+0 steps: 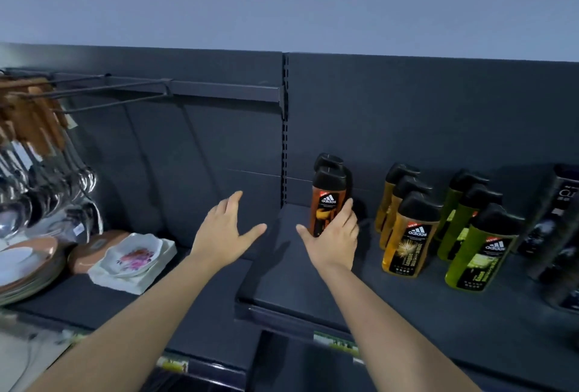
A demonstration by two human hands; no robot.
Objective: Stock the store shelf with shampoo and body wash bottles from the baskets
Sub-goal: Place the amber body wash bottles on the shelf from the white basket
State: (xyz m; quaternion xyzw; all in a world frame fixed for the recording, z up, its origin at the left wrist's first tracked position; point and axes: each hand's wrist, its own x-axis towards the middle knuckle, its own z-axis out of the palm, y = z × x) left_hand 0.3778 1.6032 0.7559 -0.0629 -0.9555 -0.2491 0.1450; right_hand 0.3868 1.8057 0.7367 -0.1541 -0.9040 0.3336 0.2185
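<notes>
An orange body wash bottle [326,200] with a black cap stands upright at the left end of the dark shelf [300,291], with a second like it right behind. My right hand [333,236] wraps its fingers and thumb round the front bottle's lower half. My left hand [227,232] hovers open to the left of the shelf, fingers spread, holding nothing. Further right stand a row of amber bottles [407,235] and a row of green bottles [479,247], all upright with black caps. No basket is in view.
Dark boxed products [560,235] stand at the far right. On the lower left shelf lie stacked plates [28,269], a brown dish and a floral white dish [134,255]. Ladles with wooden handles [34,141] hang from hooks at the upper left.
</notes>
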